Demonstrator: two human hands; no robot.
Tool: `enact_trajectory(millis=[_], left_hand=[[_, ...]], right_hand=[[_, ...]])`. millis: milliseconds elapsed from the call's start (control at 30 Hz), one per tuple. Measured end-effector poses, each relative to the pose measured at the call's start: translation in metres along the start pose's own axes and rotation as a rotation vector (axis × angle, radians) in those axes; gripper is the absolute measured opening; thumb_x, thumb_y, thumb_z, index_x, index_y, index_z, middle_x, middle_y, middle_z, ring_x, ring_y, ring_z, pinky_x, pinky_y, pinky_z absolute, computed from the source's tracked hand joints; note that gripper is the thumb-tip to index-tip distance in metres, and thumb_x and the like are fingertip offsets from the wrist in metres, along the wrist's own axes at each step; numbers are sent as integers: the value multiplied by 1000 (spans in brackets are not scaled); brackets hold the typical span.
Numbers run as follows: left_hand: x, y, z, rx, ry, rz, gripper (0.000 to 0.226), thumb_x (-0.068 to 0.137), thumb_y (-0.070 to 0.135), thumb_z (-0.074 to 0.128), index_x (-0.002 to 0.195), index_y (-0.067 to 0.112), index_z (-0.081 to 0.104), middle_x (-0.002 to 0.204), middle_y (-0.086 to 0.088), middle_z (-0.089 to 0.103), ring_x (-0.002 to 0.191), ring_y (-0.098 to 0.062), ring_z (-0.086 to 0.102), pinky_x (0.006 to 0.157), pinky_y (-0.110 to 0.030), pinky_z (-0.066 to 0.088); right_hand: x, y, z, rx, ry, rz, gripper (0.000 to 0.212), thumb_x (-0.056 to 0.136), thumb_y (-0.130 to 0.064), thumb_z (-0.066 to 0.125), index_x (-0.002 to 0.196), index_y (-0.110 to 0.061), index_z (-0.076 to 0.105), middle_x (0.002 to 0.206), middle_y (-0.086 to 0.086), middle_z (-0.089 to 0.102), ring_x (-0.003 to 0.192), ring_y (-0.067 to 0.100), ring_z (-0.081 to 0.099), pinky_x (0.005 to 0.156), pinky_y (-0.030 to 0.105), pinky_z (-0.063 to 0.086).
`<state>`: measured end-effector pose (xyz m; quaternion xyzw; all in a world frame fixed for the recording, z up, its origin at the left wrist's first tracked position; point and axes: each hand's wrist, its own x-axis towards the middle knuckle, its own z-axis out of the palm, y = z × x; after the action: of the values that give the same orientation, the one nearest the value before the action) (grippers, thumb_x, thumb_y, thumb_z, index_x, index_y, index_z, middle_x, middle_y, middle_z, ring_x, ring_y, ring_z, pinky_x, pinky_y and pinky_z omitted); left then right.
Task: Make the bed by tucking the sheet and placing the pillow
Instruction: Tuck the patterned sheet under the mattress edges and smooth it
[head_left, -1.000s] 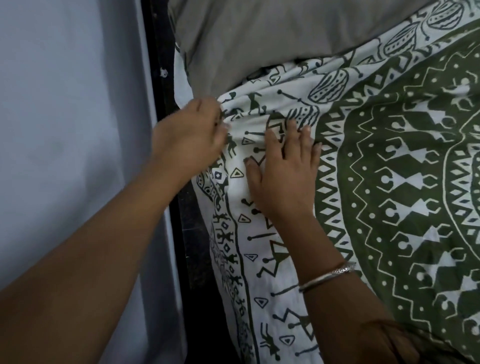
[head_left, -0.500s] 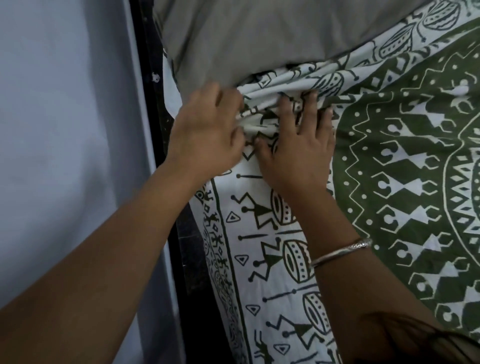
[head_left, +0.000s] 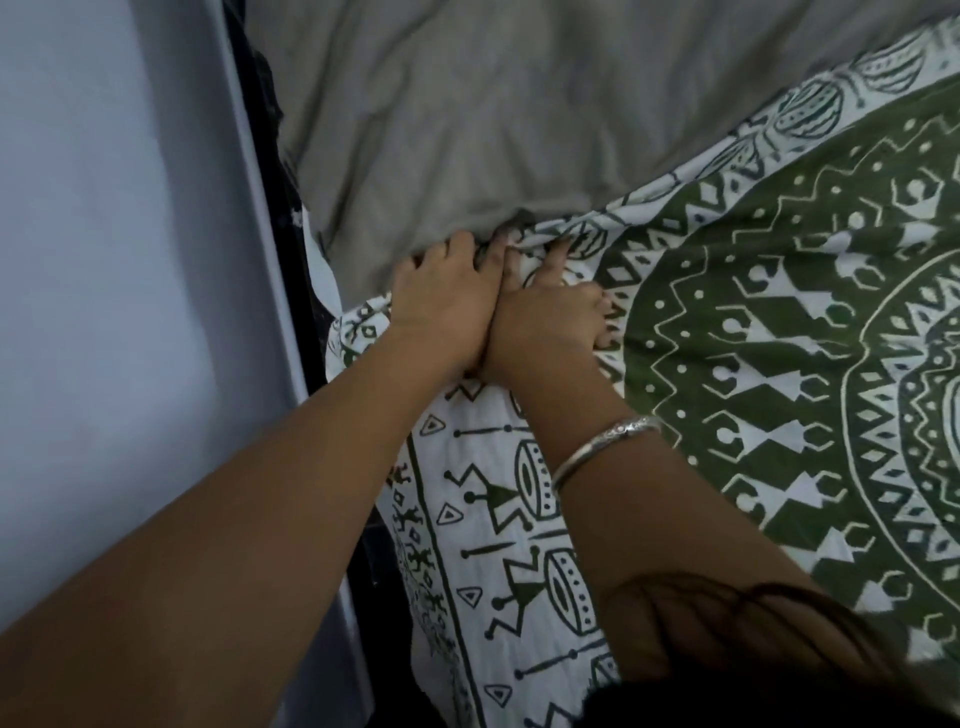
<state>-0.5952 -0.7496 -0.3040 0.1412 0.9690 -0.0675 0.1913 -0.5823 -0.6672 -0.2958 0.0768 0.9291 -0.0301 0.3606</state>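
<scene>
left hand (head_left: 441, 304) against right hand (head_left: 553, 325) | hands grip bunched sheet (head_left: 779, 374) | at pillow (head_left: 467, 114) edge

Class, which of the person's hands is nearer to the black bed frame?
Left. The left hand lies on the white border of the sheet, nearest the black bed frame; the right hand touches it on the far side, toward the green pattern.

Your hands sit side by side, heels touching. Your left hand (head_left: 441, 306) is knuckles-up, fingers curled toward 12 o'clock. Your right hand (head_left: 550, 322) points its index toward 12 o'clock, the other fingers curled toward 3.
</scene>
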Motion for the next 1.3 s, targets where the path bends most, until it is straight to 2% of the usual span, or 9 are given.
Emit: enact_trajectory(millis=[167, 267, 333, 467, 600, 767, 967, 1133, 1300], left_hand=[[23, -12, -6, -37, -172, 117, 67, 91, 35, 50, 149, 24, 17, 135, -12, 39, 124, -30, 42, 94, -45, 38], [42, -23, -29, -178, -214, 70, 33, 88, 20, 53, 121, 13, 56, 116, -17, 58, 103, -35, 59, 84, -41, 47], [60, -28, -50, -314, -243, 16, 11, 82, 10, 56, 87, 13, 65, 88, -16, 65, 87, -33, 64, 72, -34, 47], [95, -48, -85, -531, -297, 156, 20, 82, 18, 64, 62, 19, 61, 58, 2, 61, 61, -19, 63, 55, -26, 46], [128, -64, -95, -480, 51, 213, 18, 83, 27, 64, 96, 14, 64, 95, -13, 61, 90, -31, 58, 75, -40, 46], [167, -77, -104, -363, 177, 118, 46, 80, 31, 65, 121, 13, 51, 116, -17, 45, 99, -38, 51, 82, -47, 46], [188, -80, -102, -314, -66, 106, 65, 79, 24, 65, 138, 21, 36, 131, -14, 35, 111, -40, 45, 96, -45, 40], [221, -97, -131, -400, -244, 182, 35, 86, 17, 56, 121, 20, 52, 117, -16, 47, 103, -34, 53, 81, -34, 40], [254, -134, -153, -368, 292, 179, 14, 81, 24, 53, 92, 20, 61, 80, 0, 57, 80, -25, 57, 61, -30, 34]], right_hand=[[18, -3, -18, 76, -190, 19, 76, 96, -28, 50, 151, -27, -1, 157, 17, -13, 131, 58, 20, 93, 69, 36], [23, -4, -42, 30, -18, -190, 49, 87, -31, 62, 133, -20, 50, 139, 9, 48, 122, 34, 50, 85, 46, 49], [33, 9, -71, 111, 98, -231, 47, 73, -45, 72, 111, -21, 64, 109, 5, 65, 100, 25, 62, 71, 31, 42], [66, 27, -119, 305, -119, -109, 41, 69, -51, 73, 91, -16, 68, 85, 9, 63, 90, 27, 66, 77, 33, 51], [81, 16, -125, 263, 134, -115, 40, 79, -49, 58, 100, -16, 66, 102, 10, 67, 95, 30, 64, 68, 30, 41], [107, -8, -140, 414, 401, -193, 44, 78, -29, 57, 119, -16, 49, 117, 17, 49, 100, 40, 51, 73, 37, 37], [133, -15, -156, 320, 137, -86, 63, 82, -35, 65, 134, -23, 31, 131, 14, 30, 112, 41, 45, 91, 42, 42], [151, -33, -184, 293, 46, 58, 40, 92, -34, 50, 131, -25, 43, 136, 13, 37, 123, 39, 43, 97, 46, 38], [184, -54, -218, 132, 498, -160, 33, 84, -30, 51, 114, -17, 58, 118, 16, 52, 110, 36, 44, 79, 40, 34]])
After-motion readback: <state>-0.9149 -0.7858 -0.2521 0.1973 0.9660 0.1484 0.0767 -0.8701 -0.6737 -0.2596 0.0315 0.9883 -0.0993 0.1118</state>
